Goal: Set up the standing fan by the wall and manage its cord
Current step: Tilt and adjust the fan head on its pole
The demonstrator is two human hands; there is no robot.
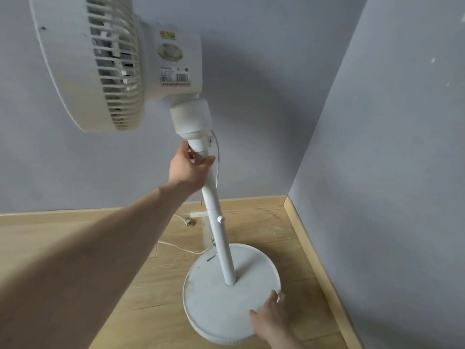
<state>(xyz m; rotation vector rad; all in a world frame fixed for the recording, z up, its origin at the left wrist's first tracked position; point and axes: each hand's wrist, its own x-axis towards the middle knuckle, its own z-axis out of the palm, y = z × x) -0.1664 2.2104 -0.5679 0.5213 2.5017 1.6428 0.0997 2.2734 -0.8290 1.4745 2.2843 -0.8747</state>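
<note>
Two hands are on the standing fan (176,122), which stands in the corner of the room, its round base (226,293) on the wooden floor (100,273) near both grey walls (377,147). The left hand (191,170) reaches up to the top of the pole (219,235), just under the motor housing, and its fingers (186,151) and thumb are wrapped around the tube, clamped on it. That high grip likely steadies the heavy head (83,64), since the pole looks tilted in this wide view. The right hand (270,314) lies on the near edge of the base, fingers slightly spread and pressed flat on the disc rather than closed round anything; I judge it is there to slide or pin the base while the upper hand guides the top.

One thin white cord (176,246) trails from behind the pole across the floor to the left, and its plug (188,222) lies loose on the boards near the skirting, unplugged. A second strand hangs beside the upper pole, just right of the left hand.

Where the cord joins the fan is hidden behind the pole. No socket can be made out. The head's upper and left parts are cut off by the frame, the label print is too small to read, and the right wrist runs out of view at the bottom.
</note>
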